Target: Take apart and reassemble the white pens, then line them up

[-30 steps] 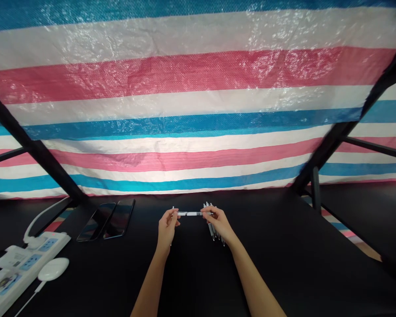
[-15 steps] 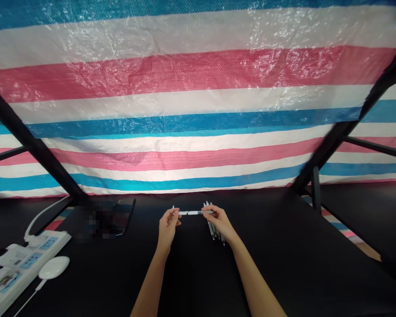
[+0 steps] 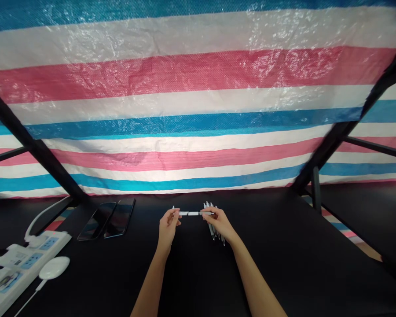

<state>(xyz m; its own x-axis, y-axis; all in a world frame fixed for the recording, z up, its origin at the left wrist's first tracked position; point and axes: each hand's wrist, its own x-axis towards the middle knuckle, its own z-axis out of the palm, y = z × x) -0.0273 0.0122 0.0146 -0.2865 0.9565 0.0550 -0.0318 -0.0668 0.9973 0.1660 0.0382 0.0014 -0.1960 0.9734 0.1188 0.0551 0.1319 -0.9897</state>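
Observation:
A white pen (image 3: 192, 213) is held level above the black table, stretched between my two hands. My left hand (image 3: 168, 222) is closed on its left end, thumb and fingers pinching it. At the other end, my right hand (image 3: 219, 220) grips the greyish tip part between thumb and fingers. Several similar pens (image 3: 212, 231) lie side by side on the table, beneath and beside my right hand, which covers part of them. Something small and white (image 3: 173, 207) sticks up just behind my left fingers; I cannot make out whether it belongs to the pen.
Two dark phones (image 3: 120, 218) lie at the back left. Nearer on the left are a white power strip (image 3: 49, 243) with plugs and a white round device (image 3: 54, 267) on a cable. A striped plastic sheet (image 3: 191, 101) hangs behind the table (image 3: 198, 273), between black frame bars (image 3: 330, 149).
Both hands stay almost in place, still on the pen. Slightly more of the pen's tip end shows past my right fingers.

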